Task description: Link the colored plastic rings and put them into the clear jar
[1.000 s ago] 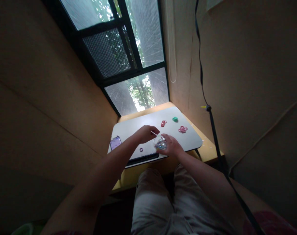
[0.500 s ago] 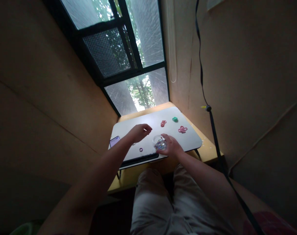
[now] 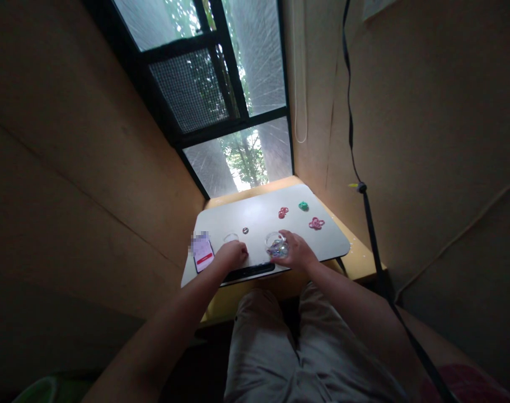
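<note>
My right hand (image 3: 295,253) grips a small clear container (image 3: 275,245) holding several coloured rings, standing on the white lap table (image 3: 258,221). My left hand (image 3: 233,255) rests knuckles-up on the table near its front edge, fingers curled down; what lies under them is hidden. A clear round lid (image 3: 230,237) lies just beyond that hand. A small dark ring (image 3: 245,230) sits a little further back. Three ring clusters lie at the far right: a red cluster (image 3: 282,212), a green cluster (image 3: 303,206) and a pink cluster (image 3: 316,223).
A phone (image 3: 203,252) with a lit screen lies at the table's left edge. A black slot (image 3: 248,272) runs along the front edge. Wooden walls close in on both sides, a window stands behind, and a black strap (image 3: 366,207) hangs at right.
My left hand moved from above the container leftward and down to the table's front edge. The clear lid now lies on the table. The purple ring is no longer visible.
</note>
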Motion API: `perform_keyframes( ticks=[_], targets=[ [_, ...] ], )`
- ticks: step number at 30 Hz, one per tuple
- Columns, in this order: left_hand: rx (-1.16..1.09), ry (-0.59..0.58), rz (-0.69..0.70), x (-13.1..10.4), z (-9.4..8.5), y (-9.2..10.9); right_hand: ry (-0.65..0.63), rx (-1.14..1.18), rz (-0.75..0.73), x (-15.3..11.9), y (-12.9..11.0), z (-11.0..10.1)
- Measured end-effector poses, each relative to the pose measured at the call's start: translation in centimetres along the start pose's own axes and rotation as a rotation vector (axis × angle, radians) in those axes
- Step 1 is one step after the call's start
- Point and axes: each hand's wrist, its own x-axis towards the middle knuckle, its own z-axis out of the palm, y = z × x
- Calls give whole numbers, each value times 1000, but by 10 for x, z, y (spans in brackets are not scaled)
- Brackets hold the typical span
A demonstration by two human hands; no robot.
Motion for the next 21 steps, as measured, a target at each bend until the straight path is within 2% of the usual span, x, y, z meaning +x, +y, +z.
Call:
perform_keyframes(
  ticks=[5,11,14,17,21],
  targets=[
    [-23,5,-38,2,3,5,7,11,-4,-1,0,1],
    [-81,23,-19,5,-7,14,8,16,-4,-1,-1,0],
    [-84,-10,-5,5,-11,13,11,17,-13,0,0,0],
    [-63,-63,4,4,-8,10,8,16,-10,0,2,1],
    [-60,-59,-28,5,0,7,2,19,-4,-1,2,2]
  ],
)
